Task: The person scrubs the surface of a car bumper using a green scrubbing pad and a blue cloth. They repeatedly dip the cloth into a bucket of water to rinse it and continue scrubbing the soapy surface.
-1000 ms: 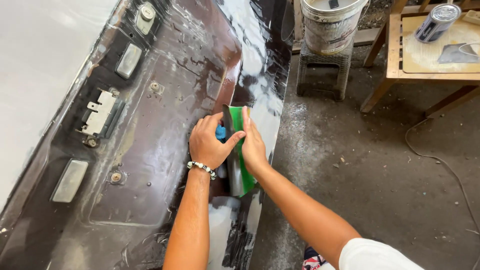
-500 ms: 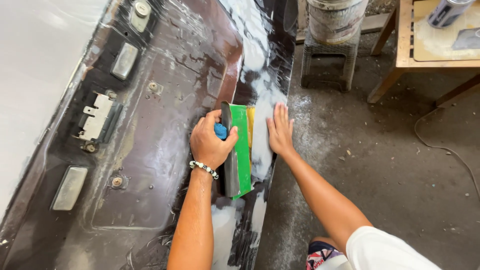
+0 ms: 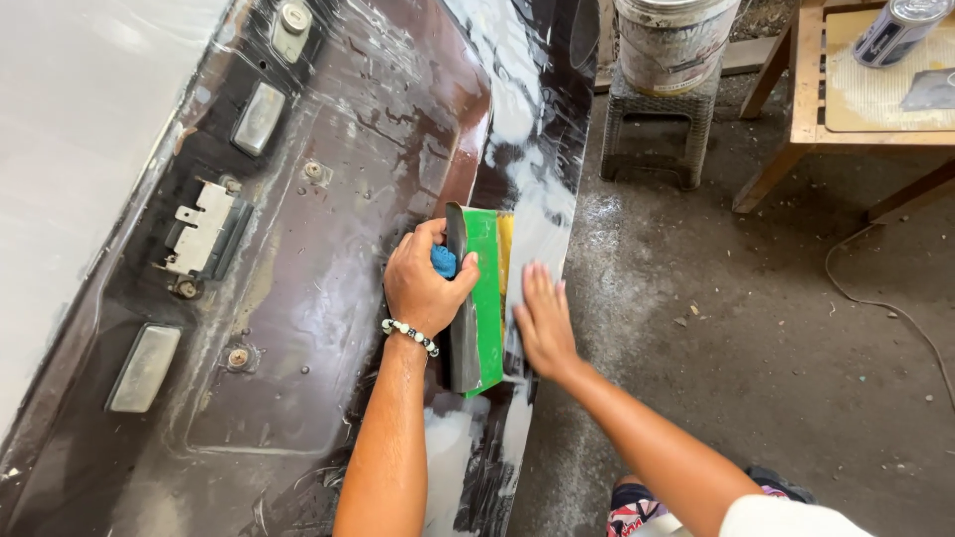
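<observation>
While working this edge, hold the left hand (image 3: 423, 283) as shown: closed around the near-left side of the green sanding block (image 3: 484, 298), thumb and fingers also pinching a small blue wad (image 3: 444, 262), sponge or cloth, cannot tell which. Beaded bracelet (image 3: 410, 335) on that wrist. Block standing on its long edge, tilted, a grey sheet along its left face and a yellow strip at the right, resting on the raised ridge of the dark brown vehicle panel (image 3: 328, 249).

Just right of the block, right hand (image 3: 542, 318) wide and flat, fingers spread, holding nothing, palm on the wet, white-streaked strip of the panel. Judged good practice here: lay the block flat to the surface rather than on a corner, press evenly, stroke along the ridge, and feel with the flat palm for remaining high spots. Mind the slick white slurry (image 3: 517, 119) under the palm; likely to slip.

Farther right, concrete floor (image 3: 746, 348) with a thin cable (image 3: 875, 298). Far off, a dirty bucket (image 3: 667, 40) on a plastic stool (image 3: 652, 134), and a wooden tabletop (image 3: 811, 119) carrying a spray can (image 3: 900, 30).
</observation>
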